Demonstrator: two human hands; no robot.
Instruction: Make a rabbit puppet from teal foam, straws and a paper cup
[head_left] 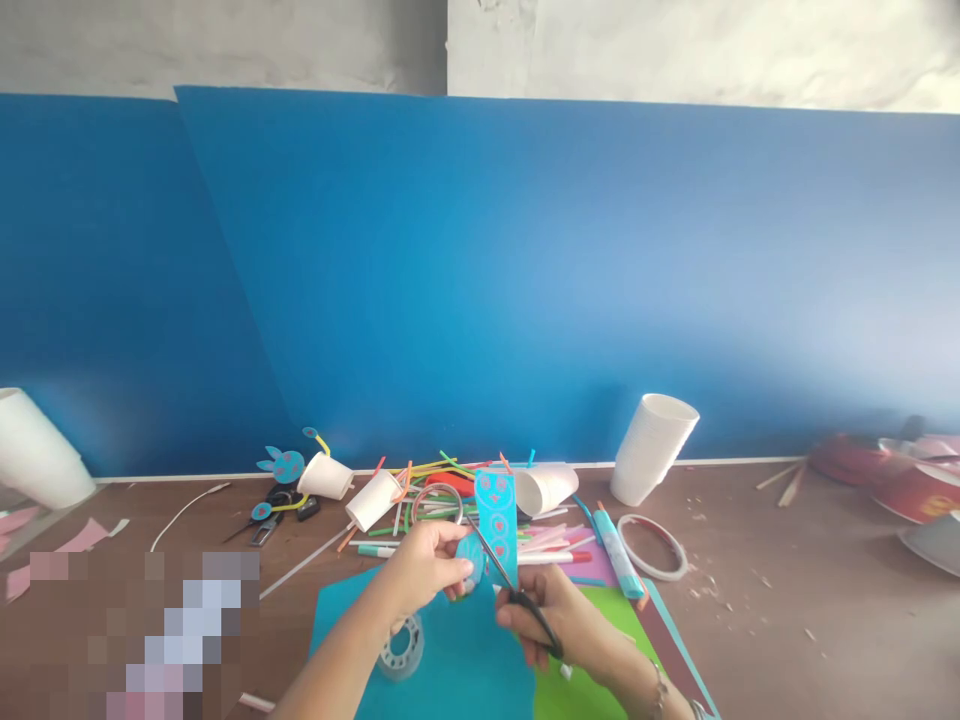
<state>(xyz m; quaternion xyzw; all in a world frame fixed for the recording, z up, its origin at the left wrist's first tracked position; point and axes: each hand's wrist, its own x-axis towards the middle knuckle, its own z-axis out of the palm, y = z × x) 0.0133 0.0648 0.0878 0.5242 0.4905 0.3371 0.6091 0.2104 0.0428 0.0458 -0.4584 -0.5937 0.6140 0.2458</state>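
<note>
My left hand [429, 568] pinches the lower left part of a blue paper strip [495, 500] between thumb and fingers. Drawn faces and small round shapes in red cover the strip. My right hand [561, 612] grips a pair of black-handled scissors [541, 622], whose blades lie across the strip, pointing up and left. Underneath both hands is a sheet of blue paper [457, 670], with a green sheet [581, 690] by my right wrist. A roll of clear tape [414, 660] rests on the blue sheet beside my left forearm.
Behind my hands lie a heap of coloured straws [442, 470], a tipped paper cup [547, 490] and another small cup [373, 500]. A cup with a blue rabbit head [285, 466] stands left. At right are a cup stack [654, 450], a blue tube [619, 555] and a tape roll [679, 562].
</note>
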